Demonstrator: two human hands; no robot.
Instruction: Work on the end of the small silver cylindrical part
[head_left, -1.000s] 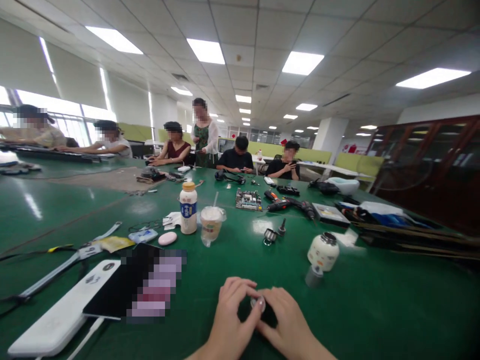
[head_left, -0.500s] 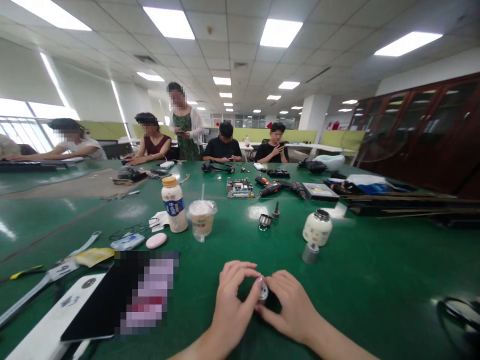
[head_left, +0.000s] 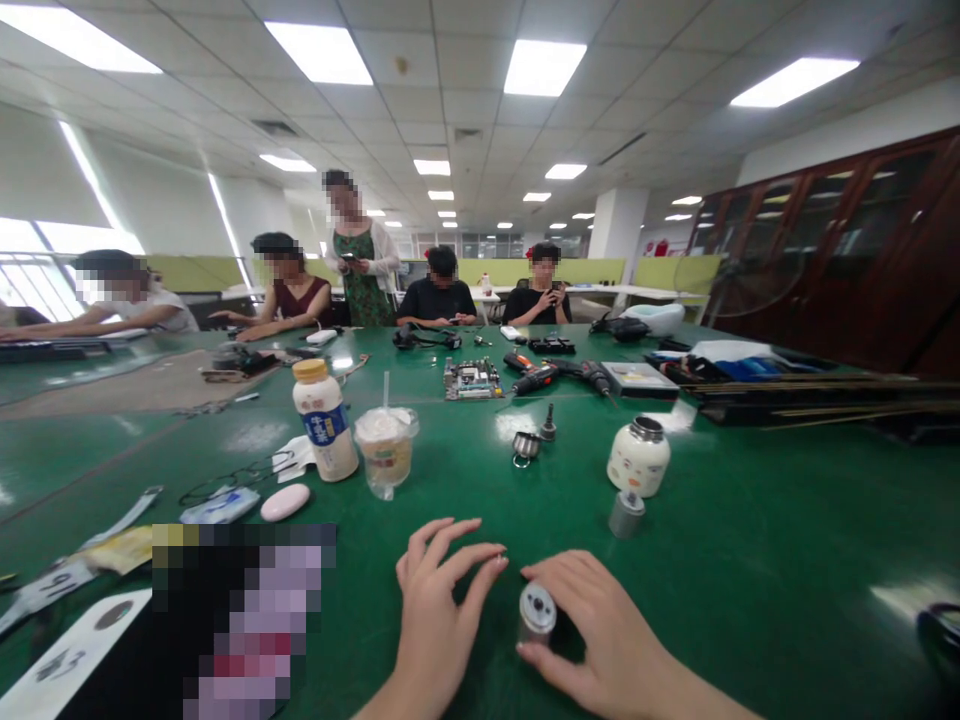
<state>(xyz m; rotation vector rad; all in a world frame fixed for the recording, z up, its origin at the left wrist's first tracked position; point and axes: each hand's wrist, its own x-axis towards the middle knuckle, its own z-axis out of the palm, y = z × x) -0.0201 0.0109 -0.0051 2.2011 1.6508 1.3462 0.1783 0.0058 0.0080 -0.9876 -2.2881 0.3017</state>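
Observation:
A small silver metal cylinder (head_left: 536, 614) stands upright in front of me, with small holes in its top. My right hand (head_left: 592, 620) curves around its right side, thumb at the near side and fingers behind it. To the left of the cylinder, my left hand (head_left: 446, 590) is off it, its thumb and index fingertip near each other and the other fingers spread. Beyond my right hand, a second metal cylinder (head_left: 626, 514) is beside a cream jar with drawn faces (head_left: 637, 458). A small metal cup-like part (head_left: 526, 446) and a dark pointed part (head_left: 549, 424) lie further back.
On the left are a bottle (head_left: 326, 425), a plastic cup with a straw (head_left: 385, 455), a pink oval case (head_left: 285, 502) and a partly blurred dark tablet. A circuit board (head_left: 472, 379) and power drills (head_left: 536, 376) lie further back. Several people are across the green table (head_left: 750, 560).
My left hand has come off the cylinder and moved left, its fingers opening. The cylinder now shows more fully beside my right hand. The view has shifted slightly.

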